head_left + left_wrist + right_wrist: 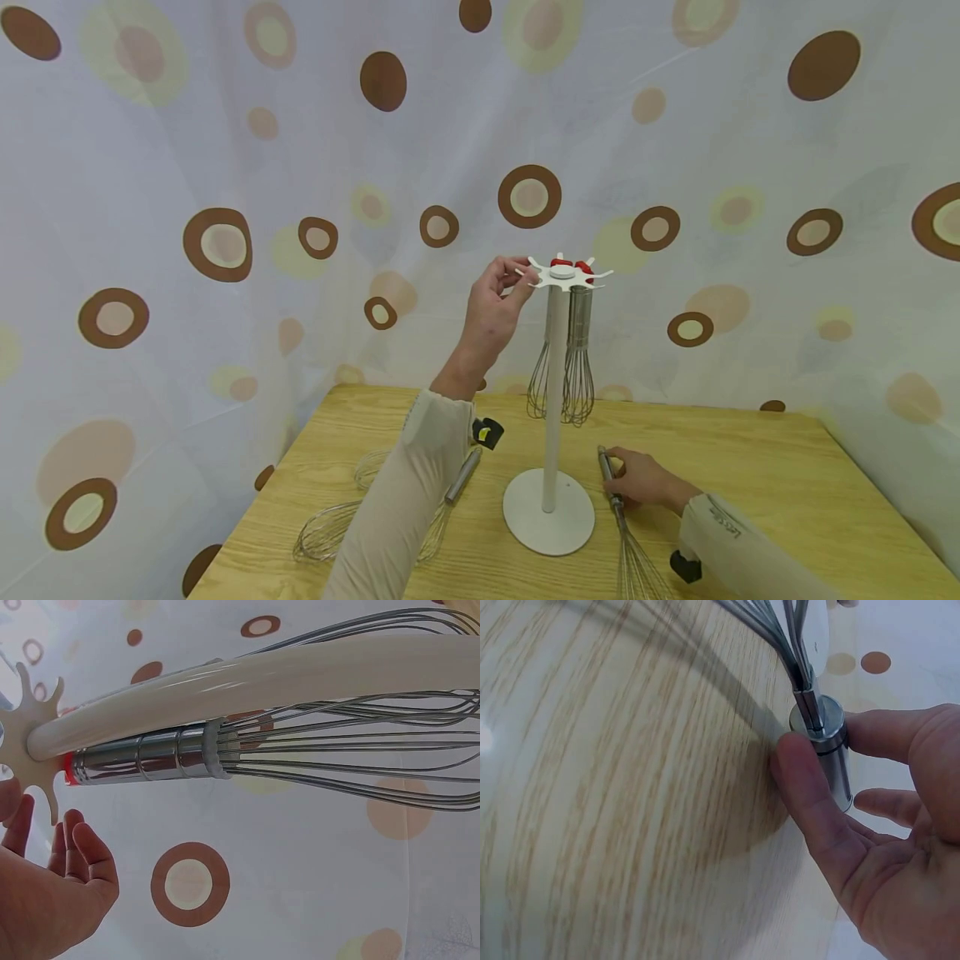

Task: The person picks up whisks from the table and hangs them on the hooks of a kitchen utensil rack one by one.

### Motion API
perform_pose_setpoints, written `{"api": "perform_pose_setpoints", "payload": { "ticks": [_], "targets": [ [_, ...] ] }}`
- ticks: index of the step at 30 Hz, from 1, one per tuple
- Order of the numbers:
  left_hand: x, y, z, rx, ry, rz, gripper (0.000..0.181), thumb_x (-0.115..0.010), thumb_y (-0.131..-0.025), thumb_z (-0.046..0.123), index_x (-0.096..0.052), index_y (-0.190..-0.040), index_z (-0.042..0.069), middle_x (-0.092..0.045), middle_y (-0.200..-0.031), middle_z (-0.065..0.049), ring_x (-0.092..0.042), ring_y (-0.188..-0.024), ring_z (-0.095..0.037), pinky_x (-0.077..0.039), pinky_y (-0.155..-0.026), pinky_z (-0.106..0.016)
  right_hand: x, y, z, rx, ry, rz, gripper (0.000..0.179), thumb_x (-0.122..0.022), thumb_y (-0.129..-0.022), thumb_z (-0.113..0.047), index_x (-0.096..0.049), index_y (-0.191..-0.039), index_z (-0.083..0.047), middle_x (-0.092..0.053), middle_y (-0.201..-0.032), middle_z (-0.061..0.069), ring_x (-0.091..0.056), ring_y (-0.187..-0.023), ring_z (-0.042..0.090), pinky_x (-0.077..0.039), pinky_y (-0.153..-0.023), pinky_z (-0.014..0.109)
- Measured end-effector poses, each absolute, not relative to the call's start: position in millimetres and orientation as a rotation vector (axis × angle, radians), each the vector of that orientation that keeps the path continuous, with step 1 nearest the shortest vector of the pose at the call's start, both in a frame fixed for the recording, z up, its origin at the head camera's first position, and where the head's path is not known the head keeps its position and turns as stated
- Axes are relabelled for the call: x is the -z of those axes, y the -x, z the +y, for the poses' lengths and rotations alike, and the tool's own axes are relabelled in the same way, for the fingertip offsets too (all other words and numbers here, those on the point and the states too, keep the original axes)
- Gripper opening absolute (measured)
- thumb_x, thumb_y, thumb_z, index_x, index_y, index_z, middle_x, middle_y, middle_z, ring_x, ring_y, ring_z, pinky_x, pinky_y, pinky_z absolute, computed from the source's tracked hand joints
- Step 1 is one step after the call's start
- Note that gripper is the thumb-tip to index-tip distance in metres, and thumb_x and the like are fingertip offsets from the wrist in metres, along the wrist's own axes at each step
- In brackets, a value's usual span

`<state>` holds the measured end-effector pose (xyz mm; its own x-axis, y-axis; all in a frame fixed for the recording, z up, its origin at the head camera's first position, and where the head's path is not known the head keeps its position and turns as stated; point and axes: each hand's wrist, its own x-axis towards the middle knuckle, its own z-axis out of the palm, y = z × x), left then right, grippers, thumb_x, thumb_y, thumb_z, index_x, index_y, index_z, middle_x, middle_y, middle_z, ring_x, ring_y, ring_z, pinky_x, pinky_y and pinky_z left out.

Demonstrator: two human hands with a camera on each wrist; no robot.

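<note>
A white stand (553, 400) with a star-shaped hook top (572, 279) rises from a round base (549, 533). My left hand (495, 304) pinches the left-hand prongs of that top between thumb and fingers. Behind the pole hang metal whisks (581, 317), wires down, with red loops (584, 267) at the hooks. Low at the right, my right hand (643, 482) pinches a metal whisk (605, 464) by its handle. Its wires point toward me. In the right wrist view, thumb and fingers lie on either side of the handle (838, 776), close over the table.
Left of the base, whisks lie on the wooden table (750, 483), one with its handle (462, 477) toward the stand, another wire head (324, 533) farther left. My left sleeve (401, 500) partly hides them. A dotted curtain (465, 142) stands behind the table.
</note>
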<state>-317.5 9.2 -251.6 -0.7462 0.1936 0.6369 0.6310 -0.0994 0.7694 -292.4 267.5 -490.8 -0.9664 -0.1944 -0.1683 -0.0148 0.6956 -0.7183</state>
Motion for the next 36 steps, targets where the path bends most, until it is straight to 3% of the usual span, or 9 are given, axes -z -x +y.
{"api": "perform_pose_setpoints", "payload": {
  "ticks": [17,25,36],
  "targets": [
    [252.2,317.2,8.3,1.901,0.904,-1.863,0.015,-0.054,-0.098,0.016,-0.052,-0.101,0.001,-0.051,-0.128,-0.01,-0.054,-0.111,-0.019,-0.046,-0.092,-0.029,494.2,291.2,278.8,1.175,0.114,2.661,0.064,-0.066,-0.085,-0.007,-0.034,-0.137,0.01,-0.059,-0.104,0.025,-0.064,-0.067,0.024,-0.054,-0.058,0.038],
    [252.5,317.5,8.6,1.905,0.916,-1.855,0.015,-0.054,-0.098,0.015,-0.052,-0.101,0.001,-0.051,-0.128,-0.011,-0.054,-0.111,-0.019,-0.045,-0.092,-0.029,494.2,287.2,285.6,1.224,0.153,2.654,0.062,-0.067,-0.086,-0.011,-0.036,-0.137,0.009,-0.06,-0.097,0.016,-0.063,-0.068,0.023,-0.054,-0.058,0.038],
    [252.2,316.9,8.4,1.905,0.917,-1.856,0.016,-0.054,-0.098,0.015,-0.051,-0.101,0.0,-0.051,-0.128,-0.011,-0.054,-0.11,-0.02,-0.045,-0.092,-0.029,498.0,287.0,294.7,1.346,0.223,2.57,0.062,-0.064,-0.089,-0.01,-0.033,-0.138,0.01,-0.058,-0.093,0.015,-0.063,-0.065,0.025,-0.054,-0.057,0.038]
  ]
}}
